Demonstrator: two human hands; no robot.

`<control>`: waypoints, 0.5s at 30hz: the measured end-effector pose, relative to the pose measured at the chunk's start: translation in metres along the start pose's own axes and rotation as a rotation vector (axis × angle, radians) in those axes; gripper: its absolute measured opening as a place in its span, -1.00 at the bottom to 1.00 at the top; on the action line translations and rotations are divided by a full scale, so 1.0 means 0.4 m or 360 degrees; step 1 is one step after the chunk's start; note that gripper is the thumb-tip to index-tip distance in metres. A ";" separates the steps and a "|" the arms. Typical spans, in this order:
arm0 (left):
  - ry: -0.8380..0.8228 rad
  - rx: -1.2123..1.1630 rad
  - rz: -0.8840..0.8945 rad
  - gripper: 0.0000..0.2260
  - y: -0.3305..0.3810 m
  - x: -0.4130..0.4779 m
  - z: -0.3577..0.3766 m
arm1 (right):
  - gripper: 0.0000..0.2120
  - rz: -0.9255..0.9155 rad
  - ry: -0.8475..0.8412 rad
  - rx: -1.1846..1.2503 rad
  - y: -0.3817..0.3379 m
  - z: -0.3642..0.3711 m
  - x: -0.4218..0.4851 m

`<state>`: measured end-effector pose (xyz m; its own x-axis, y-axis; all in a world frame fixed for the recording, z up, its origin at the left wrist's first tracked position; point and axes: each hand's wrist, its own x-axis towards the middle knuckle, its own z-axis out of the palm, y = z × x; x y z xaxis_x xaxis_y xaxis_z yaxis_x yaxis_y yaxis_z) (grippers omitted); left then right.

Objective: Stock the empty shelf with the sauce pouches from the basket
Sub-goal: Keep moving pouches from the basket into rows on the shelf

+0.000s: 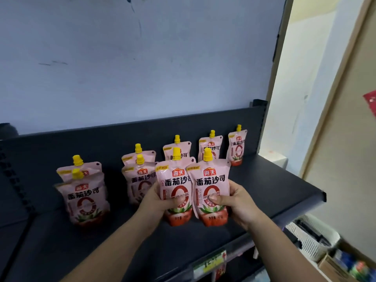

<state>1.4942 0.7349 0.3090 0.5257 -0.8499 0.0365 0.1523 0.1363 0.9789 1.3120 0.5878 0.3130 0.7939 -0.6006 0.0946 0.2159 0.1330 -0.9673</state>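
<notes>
Two pink sauce pouches with yellow caps are held upright over the dark shelf [264, 192]. My left hand [162, 200] grips the left pouch [176, 180] low down, thumb across its front. My right hand [234, 202] grips the right pouch [210, 180] the same way, and the two pouches touch side by side. Several more pouches stand on the shelf: two at the left [85, 198], two in the middle [138, 176], and others along the back [237, 147]. The white basket [313, 239] sits low at the right, below the shelf.
A pale blue back panel [142, 58] rises behind the shelf. A price tag [209, 263] hangs on the shelf's front edge. A cardboard box [341, 265] with packaged goods lies at the bottom right, next to a cream wall [345, 139].
</notes>
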 end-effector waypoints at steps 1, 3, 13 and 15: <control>0.0026 0.0023 0.0008 -0.45 -0.012 0.020 0.016 | -0.60 0.0008 -0.0023 -0.0011 -0.002 -0.028 0.017; 0.0094 0.0067 0.0017 -0.42 -0.036 0.062 0.050 | -0.54 0.0042 -0.0074 -0.0037 -0.010 -0.084 0.056; 0.0397 0.0298 0.0010 -0.52 -0.110 0.186 0.139 | -0.58 0.0166 -0.0299 -0.0094 0.009 -0.269 0.250; 0.0403 0.0392 0.0028 -0.51 -0.117 0.179 0.138 | -0.55 0.0208 -0.0340 -0.0192 0.021 -0.287 0.262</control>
<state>1.4785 0.6395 0.2767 0.7220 -0.6911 0.0329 -0.0490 -0.0036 0.9988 1.3318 0.4354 0.2879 0.9152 -0.4031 0.0021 0.0445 0.0958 -0.9944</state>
